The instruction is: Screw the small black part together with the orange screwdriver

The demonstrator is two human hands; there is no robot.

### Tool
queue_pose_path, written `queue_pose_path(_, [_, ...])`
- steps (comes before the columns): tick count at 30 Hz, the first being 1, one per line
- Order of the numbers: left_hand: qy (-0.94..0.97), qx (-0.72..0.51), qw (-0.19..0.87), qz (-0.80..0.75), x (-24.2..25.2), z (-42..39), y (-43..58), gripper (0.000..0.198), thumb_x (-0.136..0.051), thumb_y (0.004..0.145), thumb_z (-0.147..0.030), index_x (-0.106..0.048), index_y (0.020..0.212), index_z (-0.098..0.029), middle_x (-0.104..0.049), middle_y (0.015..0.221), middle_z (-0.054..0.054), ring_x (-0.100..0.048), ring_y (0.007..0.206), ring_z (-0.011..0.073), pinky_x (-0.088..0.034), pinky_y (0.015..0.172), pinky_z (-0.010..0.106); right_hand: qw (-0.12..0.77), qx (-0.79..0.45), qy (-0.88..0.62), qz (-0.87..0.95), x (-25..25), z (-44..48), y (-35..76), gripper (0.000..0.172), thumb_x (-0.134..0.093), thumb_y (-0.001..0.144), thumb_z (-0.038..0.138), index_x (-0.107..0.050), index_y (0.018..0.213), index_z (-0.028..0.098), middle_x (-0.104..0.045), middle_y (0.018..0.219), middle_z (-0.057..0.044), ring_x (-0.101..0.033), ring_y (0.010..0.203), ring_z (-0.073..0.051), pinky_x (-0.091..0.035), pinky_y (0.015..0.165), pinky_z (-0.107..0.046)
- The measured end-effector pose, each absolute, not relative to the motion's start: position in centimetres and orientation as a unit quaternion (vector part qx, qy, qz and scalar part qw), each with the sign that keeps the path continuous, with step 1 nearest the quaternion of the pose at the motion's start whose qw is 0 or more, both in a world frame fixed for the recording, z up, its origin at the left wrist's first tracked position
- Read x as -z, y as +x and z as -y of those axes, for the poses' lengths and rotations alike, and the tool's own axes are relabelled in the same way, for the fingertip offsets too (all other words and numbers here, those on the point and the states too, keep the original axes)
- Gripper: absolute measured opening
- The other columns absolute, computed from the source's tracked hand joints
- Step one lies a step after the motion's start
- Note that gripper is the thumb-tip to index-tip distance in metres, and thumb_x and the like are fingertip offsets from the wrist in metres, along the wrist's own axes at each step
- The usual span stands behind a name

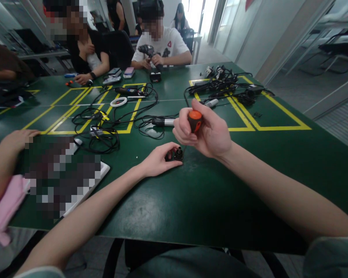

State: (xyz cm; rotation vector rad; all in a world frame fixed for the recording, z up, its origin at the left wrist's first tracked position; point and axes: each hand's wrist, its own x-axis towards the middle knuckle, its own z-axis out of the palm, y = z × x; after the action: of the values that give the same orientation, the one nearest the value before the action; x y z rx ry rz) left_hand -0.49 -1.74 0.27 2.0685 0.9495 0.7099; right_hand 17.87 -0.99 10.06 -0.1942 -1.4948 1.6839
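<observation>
- Green desk [150,216], marked with yellow tape [284,127], fills most of the view.
- Right hand [205,131]: closed around the orange-and-black handle of a screwdriver [195,122], raised above the desk, its thin shaft slanting down.
- Left hand [159,159]: low on the desk, thumb and fingers pinching a small dark part [178,154], which stands just below the screwdriver; whether the tip touches it cannot be told.
- Across the desk, a person in white [178,44] holds a drill [146,49].

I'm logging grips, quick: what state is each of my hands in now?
Left hand: closed, holding a small dark part.
Right hand: closed, holding an orange-and-black screwdriver.
</observation>
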Motion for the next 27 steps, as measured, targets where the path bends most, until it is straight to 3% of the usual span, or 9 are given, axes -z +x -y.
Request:
queue_pose_path(7, [0.789, -0.284, 0.388, -0.382, -0.32, 1.87, -0.60, 0.037, -0.087, 0.084, -0.035, -0.069, 0.110, -0.018, -0.061, 0.083, -0.004, -0.054, 0.074, 0.0146, -0.045, 0.071, 0.027, 0.436, -0.677, -0.054, 0.591, -10.03, 1.13, 17.89, 0.055, -0.047, 0.108, 0.063, -0.056, 0.074, 0.021, -0.029, 0.051, 0.009, -0.023, 0.043, -0.008, -0.023, 0.043, -0.024])
queue_pose_path(15, [0.778, -0.289, 0.398, -0.390, -0.40, 1.87, -0.65, 0.038, -0.089, 0.081, -0.035, -0.067, 0.108, -0.019, -0.060, 0.080, -0.005, -0.053, 0.071, 0.0137, -0.043, 0.068, 0.026, 0.438, -0.679, -0.061, 0.586, -9.72, 1.09, 18.04, 0.043, -0.054, 0.106, 0.060, -0.051, 0.084, 0.024, -0.030, 0.055, 0.011, -0.025, 0.043, -0.008, -0.024, 0.044, -0.022])
queue_pose_path(23, [0.786, -0.295, 0.391, -0.376, -0.34, 1.77, -0.56, 0.035, -0.088, 0.083, -0.034, -0.068, 0.107, -0.018, -0.059, 0.082, -0.005, -0.051, 0.073, 0.0140, -0.044, 0.070, 0.026, 0.442, -0.679, -0.049, 0.584, -9.99, 1.24, 17.78, 0.045, -0.055, 0.107, 0.059, -0.053, 0.081, 0.022, -0.038, 0.055, 0.009, -0.030, 0.043, -0.007, -0.028, 0.043, -0.021])
queue_pose_path(27, [0.794, -0.282, 0.378, -0.383, -0.25, 1.79, -0.57, 0.036, -0.087, 0.084, -0.036, -0.070, 0.110, -0.018, -0.062, 0.085, -0.003, -0.053, 0.075, 0.0148, -0.046, 0.071, 0.027, 0.441, -0.678, -0.083, 0.583, -10.23, 1.17, 17.69, 0.057, -0.051, 0.108, 0.064, -0.052, 0.071, 0.021, -0.040, 0.056, 0.006, -0.034, 0.046, -0.008, -0.032, 0.044, -0.022])
